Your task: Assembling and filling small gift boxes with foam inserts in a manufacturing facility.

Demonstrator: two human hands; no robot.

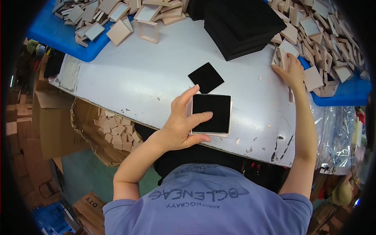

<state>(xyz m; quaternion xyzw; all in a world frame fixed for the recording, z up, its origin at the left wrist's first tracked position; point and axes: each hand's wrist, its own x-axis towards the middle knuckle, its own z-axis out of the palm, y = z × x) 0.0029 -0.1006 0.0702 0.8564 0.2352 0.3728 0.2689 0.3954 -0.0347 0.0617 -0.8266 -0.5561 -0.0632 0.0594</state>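
Note:
My left hand grips a shallow pale box at the table's near edge, thumb and fingers around its left side. One finger presses on the black square pad that fills the box. Just beyond lies a loose black square sheet, turned cornerwise. Out to the right, my right hand has its fingers closed on a small pale box beside the heap; part of that box is hidden by the hand.
Blue trays at far left and right hold heaped pale boxes. A tall stack of black sheets stands at the back of the white table. Below the left edge, a carton contains many pale pieces. Clear plastic bags lie at right.

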